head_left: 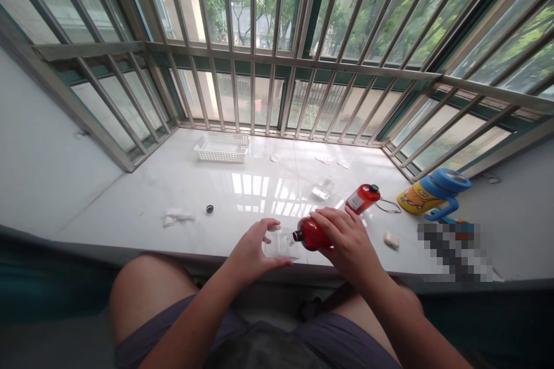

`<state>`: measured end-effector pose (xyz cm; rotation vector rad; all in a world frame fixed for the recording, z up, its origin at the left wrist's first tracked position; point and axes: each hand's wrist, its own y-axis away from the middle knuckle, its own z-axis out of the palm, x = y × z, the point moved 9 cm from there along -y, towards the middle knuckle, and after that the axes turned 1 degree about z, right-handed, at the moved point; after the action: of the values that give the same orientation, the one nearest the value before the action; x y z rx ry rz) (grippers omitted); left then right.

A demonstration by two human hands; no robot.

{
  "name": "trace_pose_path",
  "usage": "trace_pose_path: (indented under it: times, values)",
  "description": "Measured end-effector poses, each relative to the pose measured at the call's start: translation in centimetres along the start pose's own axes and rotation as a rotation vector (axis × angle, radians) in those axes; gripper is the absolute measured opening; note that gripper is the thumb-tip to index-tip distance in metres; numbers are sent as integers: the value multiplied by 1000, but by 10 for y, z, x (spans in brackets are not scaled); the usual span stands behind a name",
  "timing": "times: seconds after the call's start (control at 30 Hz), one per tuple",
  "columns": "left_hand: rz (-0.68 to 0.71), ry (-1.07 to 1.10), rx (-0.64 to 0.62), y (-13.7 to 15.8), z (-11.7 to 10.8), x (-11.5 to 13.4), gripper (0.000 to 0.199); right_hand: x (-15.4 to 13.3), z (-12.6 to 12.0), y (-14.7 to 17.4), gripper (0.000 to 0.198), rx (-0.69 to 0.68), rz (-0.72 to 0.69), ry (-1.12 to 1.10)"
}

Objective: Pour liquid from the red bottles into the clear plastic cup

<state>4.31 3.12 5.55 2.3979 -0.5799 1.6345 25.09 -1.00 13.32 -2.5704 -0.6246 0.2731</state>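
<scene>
My left hand (255, 251) is curled around a small clear bottle (279, 245) near the front edge of the sill. Tilted on its side, a red bottle (312, 233) with a black neck and no cap is gripped by my right hand (348, 239). Its mouth points left, right at the clear bottle's opening; I cannot tell whether liquid is flowing. A black cap (210, 209) lies on the sill to the left. Behind my right hand stands a second red bottle (361, 199), capped, with a white label.
A white perforated basket (221, 150) sits at the back left. Crumpled tissue (178, 217) lies at left. A clear container (324, 187) is behind my hands. At right are a blue and yellow cup (426, 196) and a small beige piece (392, 240). Metal bars (277, 60) line the window.
</scene>
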Motion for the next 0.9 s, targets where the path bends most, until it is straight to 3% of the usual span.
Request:
trace_pose_path:
  times: [0.9]
  values:
    - [-16, 16, -14, 0, 3, -12, 81, -2, 3, 0, 58, -12, 1, 42]
